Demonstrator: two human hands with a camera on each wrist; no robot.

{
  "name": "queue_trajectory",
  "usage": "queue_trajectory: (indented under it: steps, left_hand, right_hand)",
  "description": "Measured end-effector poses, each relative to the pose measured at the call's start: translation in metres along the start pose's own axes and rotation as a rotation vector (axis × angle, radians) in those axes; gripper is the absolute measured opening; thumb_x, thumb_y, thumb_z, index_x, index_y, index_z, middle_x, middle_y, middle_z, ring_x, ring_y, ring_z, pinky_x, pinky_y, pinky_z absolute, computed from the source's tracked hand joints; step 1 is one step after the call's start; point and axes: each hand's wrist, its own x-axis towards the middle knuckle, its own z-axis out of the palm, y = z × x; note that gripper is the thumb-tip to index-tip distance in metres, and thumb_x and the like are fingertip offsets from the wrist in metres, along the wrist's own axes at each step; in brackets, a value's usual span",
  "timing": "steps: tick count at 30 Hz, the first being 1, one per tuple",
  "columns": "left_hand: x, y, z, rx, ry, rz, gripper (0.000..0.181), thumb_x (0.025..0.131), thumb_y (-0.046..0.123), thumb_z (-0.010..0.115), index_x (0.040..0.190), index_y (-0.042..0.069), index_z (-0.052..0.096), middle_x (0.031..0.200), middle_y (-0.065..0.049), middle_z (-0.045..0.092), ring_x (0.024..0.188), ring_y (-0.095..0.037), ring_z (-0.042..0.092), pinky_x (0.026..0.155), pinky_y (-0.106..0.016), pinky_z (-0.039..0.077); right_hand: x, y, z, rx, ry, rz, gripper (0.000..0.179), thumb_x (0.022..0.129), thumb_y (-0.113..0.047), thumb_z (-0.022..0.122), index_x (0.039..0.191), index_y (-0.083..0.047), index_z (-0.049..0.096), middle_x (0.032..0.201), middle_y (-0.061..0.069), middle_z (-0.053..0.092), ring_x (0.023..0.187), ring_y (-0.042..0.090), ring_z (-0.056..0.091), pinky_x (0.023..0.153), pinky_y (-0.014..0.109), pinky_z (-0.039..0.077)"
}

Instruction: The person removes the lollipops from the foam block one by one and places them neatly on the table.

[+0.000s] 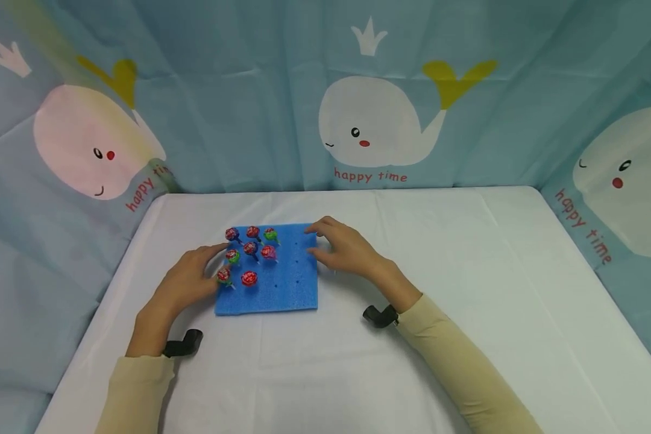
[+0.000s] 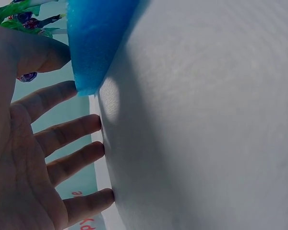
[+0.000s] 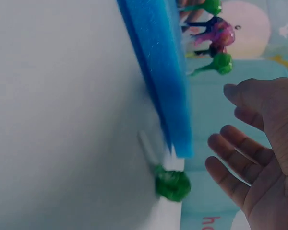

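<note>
Your left hand comes in at the left side of the blue foam board, wrist bent toward it, fingers spread and fairly straight; the thumb and index fingertips sit at the board's edge, and you pinch nothing. Your right hand hangs over the board's right edge, thumb and fingers parted and lightly bent, nothing gripped; its palm faces toward the board. Both your forearms, in beige sleeves, slant in from the near side of the board, each with a black wrist mount. On the left part of the board stand eight lollipops, wrapped heads up, sticks down in the foam: three in the far row, three in the middle, two nearest you. Their long axes run roughly upright from the board's top face. The board's right part shows small holes. Just right of the board, below your right hand, a loose green lollipop lies on the white tablecloth, its head pointing away from you and its stick back toward your side. Beyond the board hangs a blue curtain printed with whales.
</note>
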Motion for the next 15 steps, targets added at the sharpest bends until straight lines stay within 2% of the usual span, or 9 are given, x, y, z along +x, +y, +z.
queue_trajectory:
  steps: [4, 15]
  left_hand:
    - [0.0, 0.0, 0.0, -0.009, -0.01, -0.001, 0.08, 0.083, 0.012, 0.064, 0.16, 0.012, 0.045, 0.162, -0.027, 0.047, 0.149, -0.054, 0.038, 0.115, -0.08, 0.035]
    - [-0.003, 0.002, -0.001, -0.001, -0.002, 0.0, 0.079, 0.083, 0.012, 0.063, 0.16, 0.012, 0.046, 0.163, -0.026, 0.045, 0.15, -0.053, 0.038, 0.115, -0.08, 0.035]
  right_hand:
    - [0.006, -0.009, 0.003, -0.004, -0.007, -0.022, 0.044, 0.101, -0.024, 0.072, 0.141, -0.008, 0.064, 0.135, 0.012, 0.067, 0.122, 0.026, 0.07, 0.101, 0.041, 0.062]
    - [0.018, -0.026, 0.014, 0.013, -0.035, -0.094, 0.043, 0.102, -0.024, 0.071, 0.141, -0.009, 0.065, 0.135, 0.011, 0.067, 0.12, 0.025, 0.071, 0.101, 0.04, 0.062]
